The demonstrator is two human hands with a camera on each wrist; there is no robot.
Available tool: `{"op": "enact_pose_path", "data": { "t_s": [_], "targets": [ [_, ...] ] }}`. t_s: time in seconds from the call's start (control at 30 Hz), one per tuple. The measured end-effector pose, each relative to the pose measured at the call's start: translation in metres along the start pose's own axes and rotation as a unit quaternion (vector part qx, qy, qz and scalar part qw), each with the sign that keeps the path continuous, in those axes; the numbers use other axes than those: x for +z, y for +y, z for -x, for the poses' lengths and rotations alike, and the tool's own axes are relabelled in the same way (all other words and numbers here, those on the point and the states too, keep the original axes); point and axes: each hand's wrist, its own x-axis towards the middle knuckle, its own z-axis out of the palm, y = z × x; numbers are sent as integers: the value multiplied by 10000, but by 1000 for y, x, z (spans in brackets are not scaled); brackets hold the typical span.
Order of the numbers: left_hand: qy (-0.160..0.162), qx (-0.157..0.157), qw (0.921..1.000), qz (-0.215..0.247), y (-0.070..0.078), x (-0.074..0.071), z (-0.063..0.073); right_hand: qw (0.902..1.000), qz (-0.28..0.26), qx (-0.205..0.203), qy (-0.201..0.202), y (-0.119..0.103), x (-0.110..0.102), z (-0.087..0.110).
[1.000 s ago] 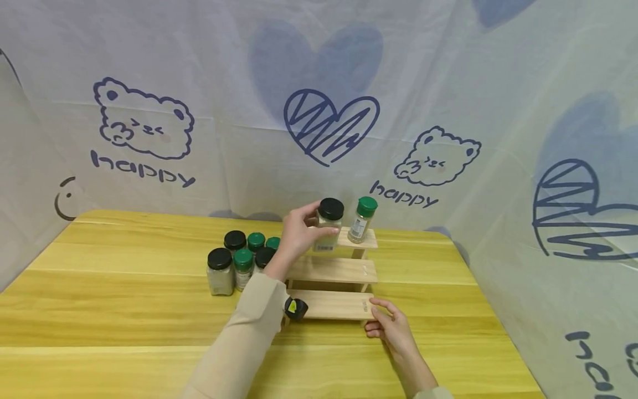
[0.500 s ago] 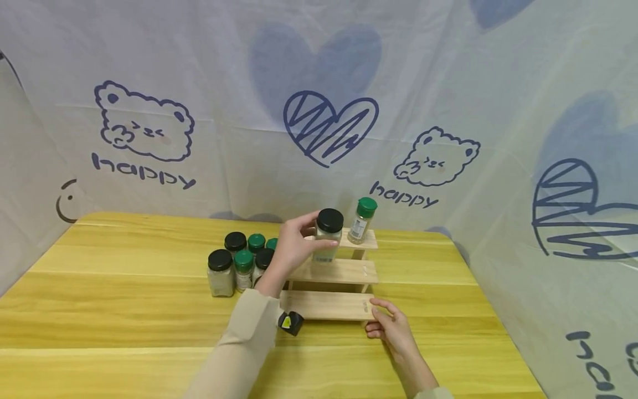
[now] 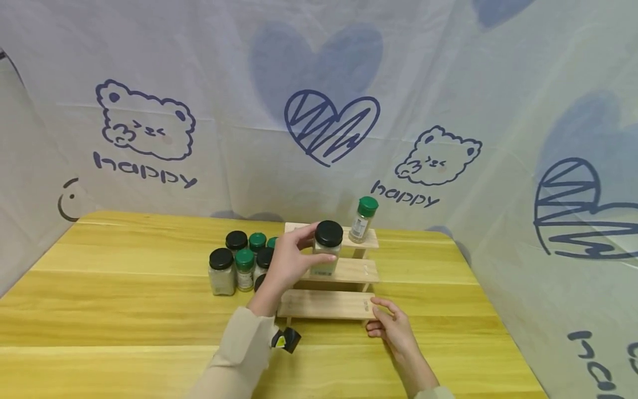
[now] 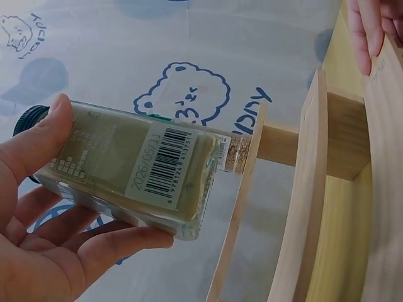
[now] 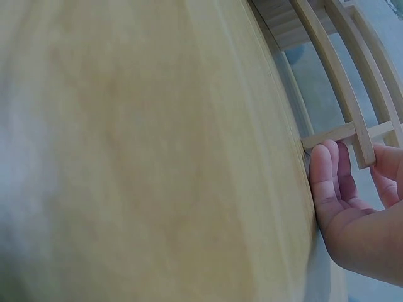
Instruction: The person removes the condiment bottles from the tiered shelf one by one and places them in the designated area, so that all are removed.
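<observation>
My left hand [image 3: 286, 263] grips a square glass spice jar [image 3: 326, 252] with a black lid, thumb on one side and fingers on the other. Upright, it hangs over the middle shelf of a three-step wooden rack [image 3: 324, 303]. A barcode label shows on the jar's side in the left wrist view, where its base is apart from the shelves. My right hand [image 3: 394, 330] pinches the right end of the lowest shelf, its fingers [image 5: 324, 167] by the rack's leg in the right wrist view. On the top shelf's right end stands a green-lidded spice bottle [image 3: 360, 227].
Left of the rack, several jars [image 3: 222, 277] with black or green lids stand grouped on the wooden table [image 3: 124, 321]; my left arm partly hides them. A printed cloth [image 3: 239, 66] hangs behind the table and along its right side.
My left hand has lowered the black-lidded jar from the top shelf's height to over the middle shelf, drawing it slightly nearer. The right hand has stayed on the lowest shelf's end.
</observation>
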Motion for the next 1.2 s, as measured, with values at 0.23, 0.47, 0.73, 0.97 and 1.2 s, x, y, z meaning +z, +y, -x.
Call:
{"op": "enact_pose_path", "data": {
  "t_s": [0.23, 0.47, 0.73, 0.97, 1.2],
  "targets": [
    [51, 197, 9998, 27, -3, 0, 10, 10000, -46, 32, -45, 0, -1, 0],
    [49, -38, 9999, 124, -4, -2, 22, 10000, -16, 29, -23, 1, -1, 0],
    [100, -189, 9995, 225, -13, -4, 34, 10000, -70, -18, -2, 2, -1, -1],
    [181, -92, 9995, 256, -17, -8, 44, 10000, -75, -29, 37, 1, 0, 0],
    [172, -108, 9991, 378, -20, -12, 53, 10000, -4, -22, 69, 1, 1, -1]
  ]
}}
